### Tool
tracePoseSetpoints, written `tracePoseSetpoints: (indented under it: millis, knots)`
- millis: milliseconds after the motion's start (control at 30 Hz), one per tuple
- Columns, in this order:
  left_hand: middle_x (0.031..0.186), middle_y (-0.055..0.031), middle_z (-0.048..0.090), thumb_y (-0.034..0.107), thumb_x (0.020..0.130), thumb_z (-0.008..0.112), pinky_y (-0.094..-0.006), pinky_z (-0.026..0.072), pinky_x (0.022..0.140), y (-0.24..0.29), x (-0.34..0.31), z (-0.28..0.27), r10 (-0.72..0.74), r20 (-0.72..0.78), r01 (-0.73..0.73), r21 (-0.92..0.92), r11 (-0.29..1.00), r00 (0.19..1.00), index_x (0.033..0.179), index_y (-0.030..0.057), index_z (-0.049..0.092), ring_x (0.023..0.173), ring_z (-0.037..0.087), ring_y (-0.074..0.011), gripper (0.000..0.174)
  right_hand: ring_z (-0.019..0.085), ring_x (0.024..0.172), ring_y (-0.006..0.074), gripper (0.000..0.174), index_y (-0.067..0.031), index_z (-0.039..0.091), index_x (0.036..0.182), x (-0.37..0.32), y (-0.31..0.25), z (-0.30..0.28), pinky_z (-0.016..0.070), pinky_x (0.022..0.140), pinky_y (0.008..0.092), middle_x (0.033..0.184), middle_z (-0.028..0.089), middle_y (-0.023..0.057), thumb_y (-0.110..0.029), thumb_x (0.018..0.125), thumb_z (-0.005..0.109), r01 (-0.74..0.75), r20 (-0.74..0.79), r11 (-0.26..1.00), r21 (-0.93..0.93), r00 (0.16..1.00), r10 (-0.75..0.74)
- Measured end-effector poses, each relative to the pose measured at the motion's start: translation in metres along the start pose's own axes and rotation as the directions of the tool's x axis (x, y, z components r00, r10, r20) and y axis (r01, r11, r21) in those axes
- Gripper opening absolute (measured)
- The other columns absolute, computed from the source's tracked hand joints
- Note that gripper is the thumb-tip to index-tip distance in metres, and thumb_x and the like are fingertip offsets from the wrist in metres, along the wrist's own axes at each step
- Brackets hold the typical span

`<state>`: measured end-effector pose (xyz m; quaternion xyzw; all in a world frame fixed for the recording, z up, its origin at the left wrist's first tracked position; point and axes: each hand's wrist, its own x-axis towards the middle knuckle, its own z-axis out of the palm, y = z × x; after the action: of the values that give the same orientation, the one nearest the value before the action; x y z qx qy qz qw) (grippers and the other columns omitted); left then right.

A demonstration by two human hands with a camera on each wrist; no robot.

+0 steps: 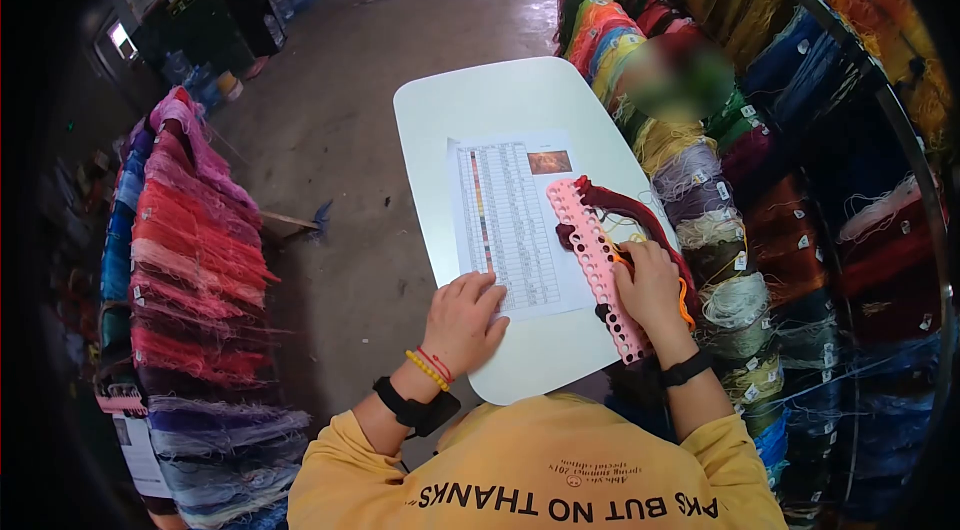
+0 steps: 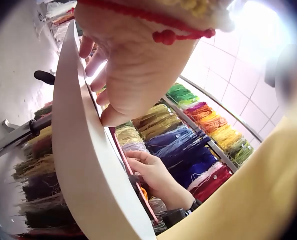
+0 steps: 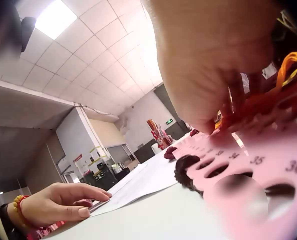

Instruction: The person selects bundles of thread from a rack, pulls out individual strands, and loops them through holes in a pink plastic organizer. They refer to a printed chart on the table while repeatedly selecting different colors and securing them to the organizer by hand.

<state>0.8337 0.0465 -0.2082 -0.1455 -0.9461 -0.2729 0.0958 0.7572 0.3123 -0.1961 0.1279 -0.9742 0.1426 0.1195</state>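
My left hand (image 1: 463, 318) lies on the lower left of a printed chart (image 1: 520, 220), its fingers extended and an index fingertip near the column of colour swatches. To the right of the sheet is a pink thread organizer (image 1: 572, 220), a long strip with numbered holes (image 3: 217, 170) and dark thread looped through some of them. My right hand (image 1: 652, 292) bends over its right edge, thumb and fingers drawn together at the threads. Dark red thread (image 1: 640, 207) trails along that side, with orange thread (image 1: 685, 302) beside the wrist. The right fingertips are partly hidden among the strands.
A small white table (image 1: 440, 130) carries the chart and organizer. Racks of coloured skeins (image 1: 735, 305) stand close on the right, and another rack (image 1: 195, 270) hangs at the left. Bare concrete floor (image 1: 330, 120) extends ahead.
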Motion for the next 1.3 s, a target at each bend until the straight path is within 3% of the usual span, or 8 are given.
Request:
tracePoseSetpoints:
  millis: [433, 667, 700, 800, 1033, 1167, 1267, 1300]
  knots:
    - [0.108, -0.0097, 0.053, 0.017, 0.069, 0.065, -0.0399, 0.0375, 0.087, 0.008, 0.008, 0.003, -0.072, -0.005, 0.072, 0.006, 0.997, 0.997, 0.098, 0.0064, 0.058, 0.103, 0.048, -0.0274, 0.031, 0.055, 0.081, 0.0309, 0.025, -0.0066, 0.057, 0.097, -0.022, 0.013, -0.025, 0.0441, 0.071, 0.0397, 0.088, 0.056, 0.0113, -0.021, 0.076, 0.06, 0.01, 0.081, 0.994, 0.108, 0.997, -0.019]
    - [0.109, -0.0101, 0.053, 0.016, 0.069, 0.064, -0.0396, 0.0359, 0.089, 0.015, 0.007, 0.01, -0.107, -0.024, 0.107, 0.033, 0.994, 0.994, 0.099, 0.007, 0.059, 0.105, 0.047, -0.0271, 0.031, 0.057, 0.071, 0.0257, 0.02, -0.005, 0.059, 0.094, -0.02, 0.03, -0.041, 0.0457, 0.064, 0.0346, 0.084, 0.057, 0.0107, -0.016, 0.078, 0.059, -0.249, 0.13, 0.903, 0.35, 0.968, 0.216]
    - [0.109, -0.0101, 0.053, 0.016, 0.069, 0.064, -0.0395, 0.0359, 0.089, 0.015, 0.007, 0.01, -0.107, -0.024, 0.108, 0.035, 0.994, 0.994, 0.099, 0.007, 0.059, 0.105, 0.047, -0.0271, 0.031, 0.057, 0.066, 0.022, 0.019, -0.0043, 0.059, 0.095, -0.022, 0.033, -0.041, 0.0452, 0.06, 0.0318, 0.08, 0.057, 0.0098, -0.015, 0.078, 0.059, -0.22, 0.064, 0.911, 0.349, 0.975, 0.211]
    - [0.109, -0.0104, 0.053, 0.016, 0.07, 0.065, -0.0394, 0.0361, 0.089, 0.017, 0.008, 0.011, -0.119, -0.024, 0.12, 0.038, 0.992, 0.993, 0.099, 0.0068, 0.059, 0.105, 0.047, -0.0273, 0.031, 0.056, 0.065, 0.0199, 0.02, -0.0042, 0.059, 0.095, -0.026, 0.046, -0.043, 0.0448, 0.06, 0.0306, 0.079, 0.057, 0.0091, -0.014, 0.078, 0.059, -0.239, 0.083, 0.885, 0.399, 0.971, 0.225]
    - [0.109, -0.0109, 0.053, 0.016, 0.07, 0.064, -0.0398, 0.037, 0.089, 0.02, 0.007, 0.013, -0.133, -0.055, 0.135, 0.042, 0.99, 0.99, 0.098, 0.0063, 0.059, 0.105, 0.048, -0.0275, 0.03, 0.057, 0.067, 0.0207, 0.023, -0.0041, 0.058, 0.096, -0.027, 0.034, -0.049, 0.0454, 0.061, 0.0314, 0.08, 0.057, 0.009, -0.016, 0.077, 0.061, -0.333, 0.288, 0.864, 0.378, 0.929, 0.233]
    - [0.108, -0.011, 0.053, 0.017, 0.07, 0.064, -0.0401, 0.0373, 0.089, 0.021, 0.006, 0.016, -0.14, -0.076, 0.144, 0.054, 0.988, 0.987, 0.098, 0.0064, 0.059, 0.104, 0.048, -0.0275, 0.031, 0.056, 0.077, 0.0249, 0.028, -0.0053, 0.057, 0.099, -0.026, 0.023, -0.04, 0.0451, 0.067, 0.0344, 0.089, 0.056, 0.0102, -0.017, 0.075, 0.062, -0.025, 0.198, 0.96, 0.279, 0.98, -0.032]
    - [0.108, -0.0106, 0.053, 0.017, 0.07, 0.064, -0.0402, 0.0372, 0.089, 0.021, 0.005, 0.018, -0.147, -0.091, 0.152, 0.049, 0.987, 0.985, 0.099, 0.0066, 0.059, 0.104, 0.048, -0.0275, 0.031, 0.052, 0.091, 0.0296, 0.033, -0.0069, 0.058, 0.101, -0.023, 0.015, -0.032, 0.043, 0.076, 0.0379, 0.101, 0.053, 0.0124, -0.02, 0.072, 0.065, 0.22, 0.128, 0.95, 0.22, 0.959, -0.252]
    - [0.108, -0.0103, 0.053, 0.017, 0.07, 0.064, -0.0401, 0.0374, 0.089, 0.021, 0.005, 0.019, -0.148, -0.094, 0.153, 0.05, 0.987, 0.985, 0.099, 0.0068, 0.059, 0.104, 0.048, -0.0275, 0.031, 0.05, 0.096, 0.0316, 0.038, -0.0079, 0.058, 0.103, -0.024, 0.014, -0.028, 0.0407, 0.08, 0.0413, 0.108, 0.051, 0.0135, -0.023, 0.069, 0.066, 0.225, 0.159, 0.953, 0.206, 0.953, -0.259]
